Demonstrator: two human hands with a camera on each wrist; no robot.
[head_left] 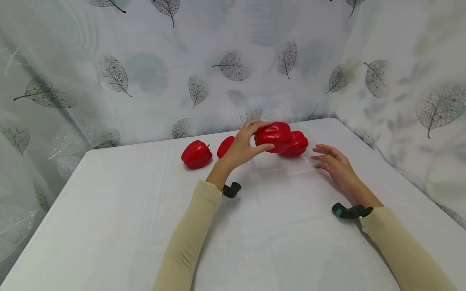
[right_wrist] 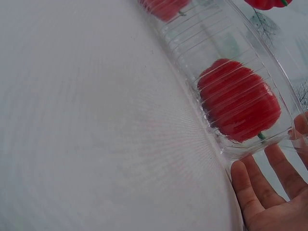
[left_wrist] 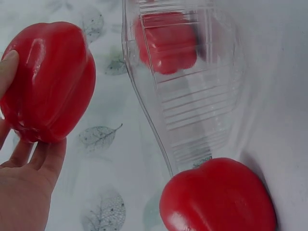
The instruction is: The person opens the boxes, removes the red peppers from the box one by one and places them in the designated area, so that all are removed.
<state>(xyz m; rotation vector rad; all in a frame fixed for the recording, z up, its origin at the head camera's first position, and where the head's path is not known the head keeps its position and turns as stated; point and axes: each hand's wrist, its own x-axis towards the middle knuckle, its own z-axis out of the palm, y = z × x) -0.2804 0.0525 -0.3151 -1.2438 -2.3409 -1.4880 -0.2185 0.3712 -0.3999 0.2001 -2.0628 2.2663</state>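
Note:
My left hand [head_left: 238, 147] grips a red bell pepper [head_left: 274, 136], thumb on the near side and fingers round the far side. It is raised over a clear plastic container [left_wrist: 187, 113] with ribbed walls. Inside the container's right end lies another red bell pepper [right_wrist: 238, 101], its green stem showing through the plastic. My right hand [head_left: 336, 167] is at the container's right end, fingers loosely extended, and in the right wrist view the fingertips [right_wrist: 240, 173] are right at the end wall.
Left of the container, a red bell pepper [head_left: 196, 154] lies on the white table [head_left: 120, 210]. A further red pepper [head_left: 225, 146] is partly hidden behind my left hand. Leaf-patterned curtains [head_left: 145, 72] hang along the table's back and right edges.

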